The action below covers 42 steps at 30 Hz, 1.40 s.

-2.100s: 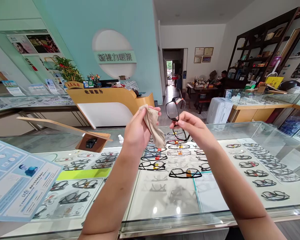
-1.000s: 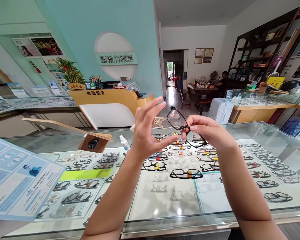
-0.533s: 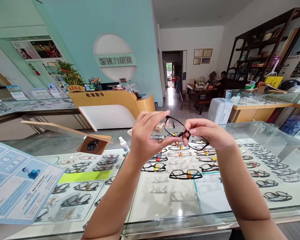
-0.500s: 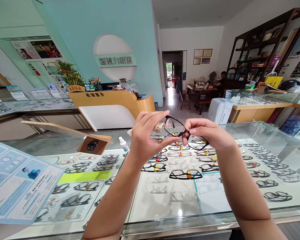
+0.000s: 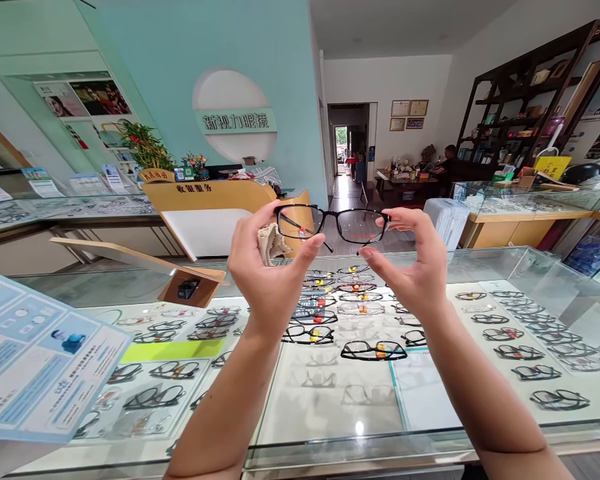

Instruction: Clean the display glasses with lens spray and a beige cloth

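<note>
black-framed glasses [image 5: 333,214] up in the air, just off centre toward two o'clock, and look at this: the glass display counter [image 5: 330,408] fills six o'clock beneath, its displayed frames [image 5: 373,351] lying in rows, presumably so each shows from above. left hand [image 5: 263,283] at eight o'clock of the glasses grips one end, right hand [image 5: 416,273] at four pinches the other, an end-to-end hold that leaves both lenses [image 5: 361,228] largely uncovered, likely the reason for it! and there, toward nine, the beige cloth [image 5: 271,245] sits tucked in the left hand, probably to leave that pinch unhindered
</note>
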### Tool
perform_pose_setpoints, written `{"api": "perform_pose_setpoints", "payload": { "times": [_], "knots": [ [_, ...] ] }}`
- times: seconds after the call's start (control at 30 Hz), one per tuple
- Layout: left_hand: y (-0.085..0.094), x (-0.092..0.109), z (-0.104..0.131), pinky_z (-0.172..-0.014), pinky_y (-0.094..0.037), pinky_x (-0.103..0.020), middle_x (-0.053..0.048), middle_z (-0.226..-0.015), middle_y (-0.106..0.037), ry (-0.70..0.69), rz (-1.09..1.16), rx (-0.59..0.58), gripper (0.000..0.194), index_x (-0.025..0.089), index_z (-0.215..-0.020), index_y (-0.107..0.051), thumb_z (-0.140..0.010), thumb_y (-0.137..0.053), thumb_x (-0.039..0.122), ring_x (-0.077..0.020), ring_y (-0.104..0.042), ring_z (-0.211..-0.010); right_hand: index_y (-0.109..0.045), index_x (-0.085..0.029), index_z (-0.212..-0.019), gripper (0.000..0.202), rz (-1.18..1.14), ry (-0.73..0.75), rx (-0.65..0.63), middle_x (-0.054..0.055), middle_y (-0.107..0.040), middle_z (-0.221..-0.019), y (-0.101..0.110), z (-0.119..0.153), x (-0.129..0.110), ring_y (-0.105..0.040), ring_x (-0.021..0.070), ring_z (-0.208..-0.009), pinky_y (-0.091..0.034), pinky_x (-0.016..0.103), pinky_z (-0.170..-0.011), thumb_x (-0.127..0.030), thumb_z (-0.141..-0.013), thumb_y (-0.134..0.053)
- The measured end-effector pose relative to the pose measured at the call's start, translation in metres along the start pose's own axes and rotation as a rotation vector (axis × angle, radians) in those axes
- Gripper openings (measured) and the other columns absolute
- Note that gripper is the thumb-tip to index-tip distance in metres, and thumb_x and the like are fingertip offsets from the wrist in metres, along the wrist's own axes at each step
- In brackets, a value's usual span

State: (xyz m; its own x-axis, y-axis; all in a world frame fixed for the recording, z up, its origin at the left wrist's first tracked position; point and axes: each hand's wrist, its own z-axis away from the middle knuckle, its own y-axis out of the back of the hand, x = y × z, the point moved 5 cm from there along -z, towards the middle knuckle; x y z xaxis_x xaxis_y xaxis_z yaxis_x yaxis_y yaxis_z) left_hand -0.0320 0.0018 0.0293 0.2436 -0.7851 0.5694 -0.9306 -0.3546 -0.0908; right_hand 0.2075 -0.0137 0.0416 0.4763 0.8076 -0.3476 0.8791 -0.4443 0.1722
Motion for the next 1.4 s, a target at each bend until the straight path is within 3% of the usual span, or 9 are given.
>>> {"api": "perform_pose_setpoints", "payload": {
  "times": [0.07,0.13,0.37,0.67,0.93,1.2,1.4],
  "knots": [
    [0.002,0.008,0.0,-0.113,-0.056,-0.044,-0.007,-0.128,-0.071,-0.115,-0.101,0.091,0.062,0.028,-0.138,-0.074,-0.083,-0.1,0.043,-0.0276,-0.07,-0.122,-0.067,-0.032,-0.129,0.037,-0.004,-0.006,0.03,0.007,-0.077,-0.114,-0.001,0.002,-0.003,-0.071,0.0293,-0.107,-0.057,0.051,-0.099,-0.043,-0.097,-0.082],
    [0.0,0.013,0.0,-0.113,-0.056,-0.044,-0.007,-0.124,-0.073,-0.154,-0.138,0.086,0.059,0.028,-0.136,-0.076,-0.084,-0.099,0.043,-0.0259,-0.072,-0.117,-0.068,-0.031,-0.127,0.036,-0.006,0.0,0.042,0.007,-0.077,-0.112,-0.001,0.002,-0.006,-0.071,0.0289,-0.105,-0.056,0.051,-0.098,-0.042,-0.097,-0.084],
    [-0.003,0.017,0.0,-0.117,-0.056,-0.046,-0.009,-0.128,-0.077,-0.111,-0.152,0.037,0.056,0.028,-0.135,-0.077,-0.086,-0.097,0.046,-0.0283,-0.072,-0.125,-0.072,-0.031,-0.127,0.036,-0.028,-0.059,0.084,0.008,-0.079,-0.114,0.003,0.001,-0.004,-0.072,0.0295,-0.108,-0.057,0.052,-0.101,-0.047,-0.097,-0.084],
    [-0.005,0.014,-0.001,-0.108,-0.057,-0.037,-0.007,-0.125,-0.078,-0.078,-0.128,-0.004,0.047,0.03,-0.134,-0.08,-0.091,-0.093,0.041,-0.0235,-0.073,-0.115,-0.075,-0.035,-0.139,0.042,-0.049,-0.15,0.087,0.008,-0.08,-0.129,0.01,-0.002,0.009,-0.073,0.0293,-0.114,-0.058,0.054,-0.105,-0.044,-0.098,-0.083],
    [-0.006,0.015,-0.006,-0.072,-0.056,-0.026,-0.001,-0.103,-0.075,-0.1,0.052,-0.046,0.04,0.029,-0.117,-0.077,-0.087,-0.097,0.046,-0.0127,-0.066,-0.082,-0.075,-0.035,-0.135,0.043,-0.172,-0.217,0.007,0.007,-0.08,-0.124,0.007,-0.003,0.02,-0.072,0.0275,-0.113,-0.058,0.051,-0.101,-0.05,-0.096,-0.085],
    [-0.003,0.006,-0.01,-0.065,-0.05,-0.028,0.0,-0.095,-0.066,-0.07,0.05,-0.085,0.048,0.028,-0.116,-0.075,-0.084,-0.095,0.058,-0.0136,-0.057,-0.076,-0.077,-0.036,-0.131,0.038,-0.242,-0.178,-0.048,0.003,-0.071,-0.108,0.006,-0.006,0.021,-0.068,0.0248,-0.105,-0.056,0.048,-0.104,-0.048,-0.096,-0.085],
    [-0.005,-0.003,-0.016,-0.056,-0.044,-0.026,0.001,-0.089,-0.061,-0.101,0.122,-0.122,0.057,0.028,-0.11,-0.073,-0.077,-0.098,0.066,-0.0116,-0.054,-0.069,-0.078,-0.038,-0.129,0.039,-0.358,-0.187,-0.059,0.002,-0.066,-0.103,0.003,-0.006,0.024,-0.066,0.0229,-0.098,-0.058,0.046,-0.098,-0.049,-0.093,-0.088]
  ]
}}
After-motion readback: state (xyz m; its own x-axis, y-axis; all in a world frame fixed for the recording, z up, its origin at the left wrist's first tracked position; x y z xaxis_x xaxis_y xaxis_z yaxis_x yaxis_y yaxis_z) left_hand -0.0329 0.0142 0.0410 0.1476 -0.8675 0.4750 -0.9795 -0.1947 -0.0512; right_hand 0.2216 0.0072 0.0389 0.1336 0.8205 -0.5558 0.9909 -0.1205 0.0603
